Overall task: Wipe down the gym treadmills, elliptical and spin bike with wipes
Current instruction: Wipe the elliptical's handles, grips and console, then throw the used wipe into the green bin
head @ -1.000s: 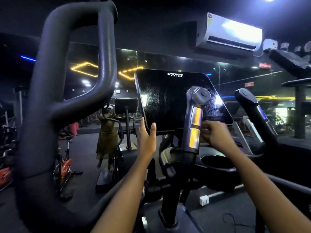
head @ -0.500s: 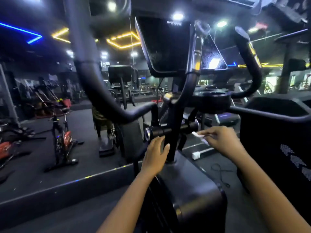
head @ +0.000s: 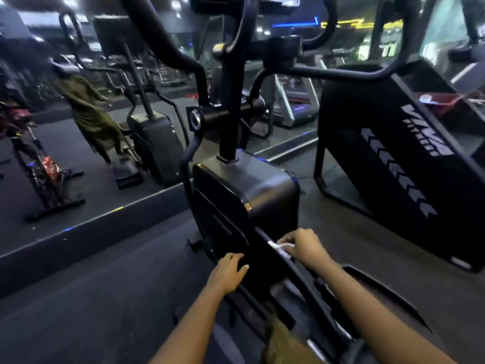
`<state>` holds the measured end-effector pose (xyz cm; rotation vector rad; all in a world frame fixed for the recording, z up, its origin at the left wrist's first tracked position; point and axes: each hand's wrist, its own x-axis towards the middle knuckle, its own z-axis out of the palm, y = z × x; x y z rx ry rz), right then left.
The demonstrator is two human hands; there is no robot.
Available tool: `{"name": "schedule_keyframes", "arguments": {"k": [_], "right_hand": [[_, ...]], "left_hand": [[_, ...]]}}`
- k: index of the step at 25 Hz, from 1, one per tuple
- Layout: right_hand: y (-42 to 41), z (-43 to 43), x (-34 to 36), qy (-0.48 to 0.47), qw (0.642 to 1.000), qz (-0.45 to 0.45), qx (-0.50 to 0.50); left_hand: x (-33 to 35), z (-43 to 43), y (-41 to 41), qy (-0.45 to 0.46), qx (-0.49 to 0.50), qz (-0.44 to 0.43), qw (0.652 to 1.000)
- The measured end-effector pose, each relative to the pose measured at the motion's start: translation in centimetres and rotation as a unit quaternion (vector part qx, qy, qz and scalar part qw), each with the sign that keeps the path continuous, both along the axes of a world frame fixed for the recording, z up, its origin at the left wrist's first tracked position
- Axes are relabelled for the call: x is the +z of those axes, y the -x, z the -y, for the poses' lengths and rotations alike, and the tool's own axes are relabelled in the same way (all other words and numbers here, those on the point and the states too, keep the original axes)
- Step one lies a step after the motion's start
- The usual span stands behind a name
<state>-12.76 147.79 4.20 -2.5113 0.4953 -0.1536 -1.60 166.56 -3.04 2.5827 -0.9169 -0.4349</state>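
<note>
The black elliptical (head: pixel 252 195) stands in front of me, with its drive housing in the middle of the view and its post rising to the handlebars. Low behind the housing, my right hand (head: pixel 304 246) pinches a small white wipe (head: pixel 279 248) against the dark frame rail. My left hand (head: pixel 228 271) is to its left with fingers spread and relaxed, resting at the edge of the housing's rear.
A wall mirror (head: pixel 91 153) runs along the left and shows a spin bike (head: pixel 44 169) and a reflected person. A large black machine (head: pixel 393 158) stands close on the right. A treadmill (head: pixel 296 101) is visible behind. Dark rubber floor (head: pixel 91 298) lies at lower left.
My view has dropped from the console to the base. Both hands moved down from the screen and handle past the crossbar to the rear of the drive housing, the wipe staying in my right hand.
</note>
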Motion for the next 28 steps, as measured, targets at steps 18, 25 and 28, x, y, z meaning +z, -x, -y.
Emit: {"name": "schedule_keyframes", "arguments": {"k": [18,25,28], "right_hand": [[48.8,-4.2,-9.6,-0.085,0.886,-0.105,-0.444],[77.6,-16.6,-9.6,-0.094,0.734,-0.068,-0.669],[88.1,-22.4,-8.9,-0.103,0.641,-0.05,-0.759]], "left_hand": [[-8.5,11.1,37.9,-0.088,-0.435,-0.018,0.896],[-8.6,10.9,68.0,-0.114,-0.669,-0.028,0.734],[-7.1,9.9,80.9,-0.124,-0.749,-0.015,0.65]]}}
